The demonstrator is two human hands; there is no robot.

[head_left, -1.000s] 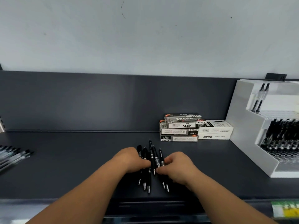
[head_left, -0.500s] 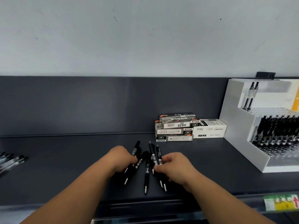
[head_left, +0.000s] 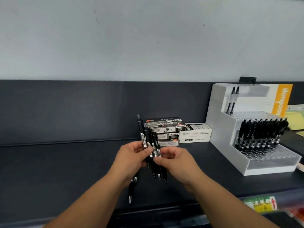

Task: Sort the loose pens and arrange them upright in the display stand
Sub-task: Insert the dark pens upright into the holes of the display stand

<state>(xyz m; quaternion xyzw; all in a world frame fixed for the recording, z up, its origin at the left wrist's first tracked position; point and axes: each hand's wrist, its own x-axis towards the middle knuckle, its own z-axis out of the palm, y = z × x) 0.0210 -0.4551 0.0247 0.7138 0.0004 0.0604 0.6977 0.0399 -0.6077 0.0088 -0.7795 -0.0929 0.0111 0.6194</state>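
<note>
I read this as a stationery shop, and I am looking at one of its selling shelves. The dark shelf [head_left: 65, 170] has a matching back panel under a plain pale wall. At 2 o'clock a white stepped display stand [head_left: 220, 129] carries rows of identical black pens [head_left: 263, 134], stock rather than anyone's own desk. At 12 o'clock retail pen cartons [head_left: 164, 129] are stacked with barcodes and printed labels, with white cartons [head_left: 195, 133] just beside them. At 4 o'clock a coloured price label [head_left: 260, 205] sits on the shelf's front edge. An orange-and-white paper pack [head_left: 282, 99] stands behind the stand.
</note>
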